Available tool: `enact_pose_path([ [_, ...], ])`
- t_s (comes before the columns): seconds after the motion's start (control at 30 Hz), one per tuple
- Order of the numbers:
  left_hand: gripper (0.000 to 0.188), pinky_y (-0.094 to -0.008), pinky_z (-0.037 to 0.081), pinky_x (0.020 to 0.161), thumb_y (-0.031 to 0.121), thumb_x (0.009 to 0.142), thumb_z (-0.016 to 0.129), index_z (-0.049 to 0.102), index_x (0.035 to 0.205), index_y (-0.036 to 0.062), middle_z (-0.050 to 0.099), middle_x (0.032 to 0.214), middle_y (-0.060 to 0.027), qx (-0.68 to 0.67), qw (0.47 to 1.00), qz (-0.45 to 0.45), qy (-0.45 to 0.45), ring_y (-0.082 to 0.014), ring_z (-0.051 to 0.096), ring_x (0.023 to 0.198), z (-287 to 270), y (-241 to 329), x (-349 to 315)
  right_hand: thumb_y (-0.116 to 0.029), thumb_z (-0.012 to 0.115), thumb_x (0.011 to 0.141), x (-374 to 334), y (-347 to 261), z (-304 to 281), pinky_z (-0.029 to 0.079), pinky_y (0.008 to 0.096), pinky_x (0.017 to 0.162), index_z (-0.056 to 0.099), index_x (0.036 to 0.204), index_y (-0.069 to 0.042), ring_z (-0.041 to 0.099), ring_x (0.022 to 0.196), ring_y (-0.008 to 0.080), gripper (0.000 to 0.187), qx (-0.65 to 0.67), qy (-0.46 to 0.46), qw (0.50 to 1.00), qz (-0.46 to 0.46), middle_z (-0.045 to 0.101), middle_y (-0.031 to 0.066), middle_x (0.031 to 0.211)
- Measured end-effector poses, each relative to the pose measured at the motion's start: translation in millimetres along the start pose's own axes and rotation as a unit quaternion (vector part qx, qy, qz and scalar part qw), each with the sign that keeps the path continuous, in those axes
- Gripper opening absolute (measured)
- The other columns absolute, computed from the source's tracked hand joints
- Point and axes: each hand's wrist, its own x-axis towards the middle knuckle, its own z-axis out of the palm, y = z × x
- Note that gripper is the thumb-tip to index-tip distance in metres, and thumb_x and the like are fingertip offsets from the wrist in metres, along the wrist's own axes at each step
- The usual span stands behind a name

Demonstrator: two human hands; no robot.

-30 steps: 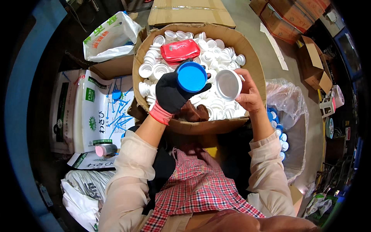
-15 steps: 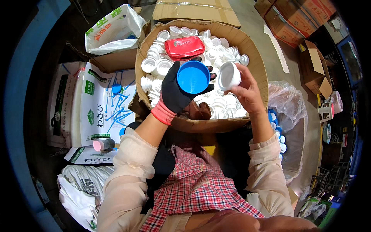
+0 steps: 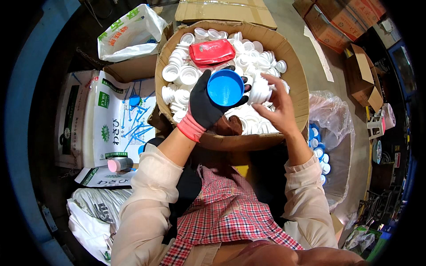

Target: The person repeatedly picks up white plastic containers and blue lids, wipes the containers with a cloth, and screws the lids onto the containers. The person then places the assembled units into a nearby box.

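Observation:
My left hand (image 3: pixel 207 96), in a black glove with a coral cuff, holds a round blue cap (image 3: pixel 226 88) with its hollow side toward me. Just right of it, my bare right hand (image 3: pixel 279 104) hangs over the box with thumb and fingers spread apart. White ridged plastic pieces (image 3: pixel 260 91) lie close by those fingers, and I see none gripped. Beneath both hands a large cardboard box (image 3: pixel 298 73) is full of white plastic inserts (image 3: pixel 188 75). A red zip pouch (image 3: pixel 212 53) rests on top of them.
To the left, thin blue sticks (image 3: pixel 135 126) and a blue cap (image 3: pixel 135 101) lie on printed white sheeting. A pink-ended bottle (image 3: pixel 119 165) sits below them. A clear plastic bag (image 3: pixel 341 146) with blue and white caps (image 3: pixel 325 158) stands at right. Behind it are cartons (image 3: pixel 361 75).
My right hand has let go of the white insert it held, and its fingers have opened. My left hand, with the blue cap, has shifted slightly to the right.

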Motion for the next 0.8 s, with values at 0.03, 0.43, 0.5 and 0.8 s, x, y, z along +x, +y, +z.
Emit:
enact_pose_path([
  [0.03,0.055,-0.0366,0.051,0.098,0.016,0.091,0.07,0.046,0.136,-0.0025,0.064,0.124,-0.0168,-0.015,1.0,0.008,-0.014,-0.0251,0.063,0.112,2,-1,1,-0.006,0.08,0.074,0,-4,1,0.053,0.0269,0.079,0.048,0.14,-0.011,0.057,0.101,0.0141,0.073,-0.025,0.035,0.999,-0.023,0.05,0.0068,0.128],
  [0.43,0.049,-0.0352,0.052,0.091,0.008,0.088,0.067,0.051,0.134,0.0025,0.064,0.123,-0.0148,0.506,0.847,0.164,-0.019,-0.0244,0.064,0.109,2,-17,-4,-0.011,0.08,0.073,-3,-12,22,0.053,0.039,0.083,0.055,0.133,-0.008,0.059,0.101,0.0318,0.065,-0.218,-0.038,0.968,-0.115,0.051,0.0151,0.116],
  [0.5,0.05,-0.0352,0.052,0.091,0.008,0.088,0.068,0.05,0.134,0.0023,0.064,0.122,-0.0152,0.532,0.828,0.177,-0.017,-0.0247,0.064,0.109,2,-16,-4,-0.01,0.08,0.073,-3,-12,22,0.053,0.0396,0.084,0.055,0.134,-0.009,0.059,0.101,0.0319,0.066,-0.22,-0.039,0.969,-0.11,0.051,0.0151,0.116],
  [0.8,0.046,-0.0336,0.051,0.094,0.007,0.093,0.062,0.049,0.137,0.0031,0.062,0.126,-0.0118,0.451,0.877,0.162,-0.031,-0.0212,0.063,0.111,6,-13,-2,-0.004,0.079,0.071,-2,-14,26,0.053,0.039,0.085,0.055,0.134,-0.009,0.059,0.102,0.0322,0.068,-0.218,-0.046,0.968,-0.119,0.05,0.0146,0.117],
])
